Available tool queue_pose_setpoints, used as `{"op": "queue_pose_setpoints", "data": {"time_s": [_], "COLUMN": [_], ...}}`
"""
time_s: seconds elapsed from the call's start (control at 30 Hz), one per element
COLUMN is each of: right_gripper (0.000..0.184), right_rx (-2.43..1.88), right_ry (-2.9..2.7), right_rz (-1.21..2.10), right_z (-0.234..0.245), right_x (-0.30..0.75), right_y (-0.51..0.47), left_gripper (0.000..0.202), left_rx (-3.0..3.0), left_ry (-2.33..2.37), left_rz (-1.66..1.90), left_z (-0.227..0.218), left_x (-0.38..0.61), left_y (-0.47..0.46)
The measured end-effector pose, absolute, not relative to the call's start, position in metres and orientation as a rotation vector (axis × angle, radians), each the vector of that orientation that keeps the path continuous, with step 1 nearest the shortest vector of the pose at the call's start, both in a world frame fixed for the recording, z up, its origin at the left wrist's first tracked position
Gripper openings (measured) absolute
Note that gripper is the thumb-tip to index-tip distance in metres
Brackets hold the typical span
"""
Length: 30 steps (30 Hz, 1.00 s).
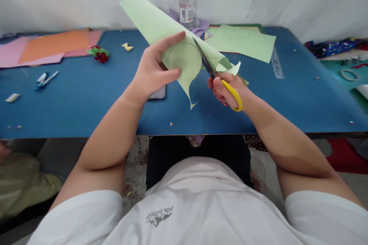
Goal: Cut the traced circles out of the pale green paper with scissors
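Observation:
My left hand [156, 63] grips a sheet of light green paper [161, 23], thumb on the near face and fingers along and behind it. A drawn circle [185, 61] shows on the sheet beside my thumb, partly cut around, and a narrow strip hangs below it. My right hand [227, 88] is closed around the yellow handle of a pair of scissors [211, 69]. The dark blades point up and left, lying against the paper just right of the circle. Curled paper at the sheet's right end rests over my right hand.
A plastic bottle [186, 2] stands behind the paper by the wall. More green sheets [244, 40] and a clear ruler [276, 63] lie right; orange paper [54, 44], a red-green paper flower [99, 53], pens [46, 80] and an eraser [13, 97] lie left. A person's sleeve [25, 183] shows lower left.

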State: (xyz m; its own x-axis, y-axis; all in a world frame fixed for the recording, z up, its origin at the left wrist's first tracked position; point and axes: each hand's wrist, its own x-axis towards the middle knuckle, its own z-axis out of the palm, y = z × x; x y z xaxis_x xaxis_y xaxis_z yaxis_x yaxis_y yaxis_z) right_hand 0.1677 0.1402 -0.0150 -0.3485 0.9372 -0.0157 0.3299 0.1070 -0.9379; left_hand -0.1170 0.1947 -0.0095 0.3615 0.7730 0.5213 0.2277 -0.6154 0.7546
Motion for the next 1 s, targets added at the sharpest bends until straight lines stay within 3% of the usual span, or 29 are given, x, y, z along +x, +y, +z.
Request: {"op": "queue_pose_setpoints", "data": {"time_s": [0.23,1.0], "right_gripper": [0.082,0.084], "right_rx": [-1.227,-1.227], "right_ry": [-1.800,-1.837], "right_rz": [1.224,1.212], "right_z": [-0.020,-0.015], "right_x": [0.174,0.181], "right_y": [0.143,0.140], "left_gripper": [0.086,0.083], "left_rx": [2.043,1.988], "left_ry": [0.833,0.777], "left_rz": [1.246,1.235], "left_z": [-0.012,0.002], "left_x": [-0.120,-0.117], "left_y": [0.199,0.187]}}
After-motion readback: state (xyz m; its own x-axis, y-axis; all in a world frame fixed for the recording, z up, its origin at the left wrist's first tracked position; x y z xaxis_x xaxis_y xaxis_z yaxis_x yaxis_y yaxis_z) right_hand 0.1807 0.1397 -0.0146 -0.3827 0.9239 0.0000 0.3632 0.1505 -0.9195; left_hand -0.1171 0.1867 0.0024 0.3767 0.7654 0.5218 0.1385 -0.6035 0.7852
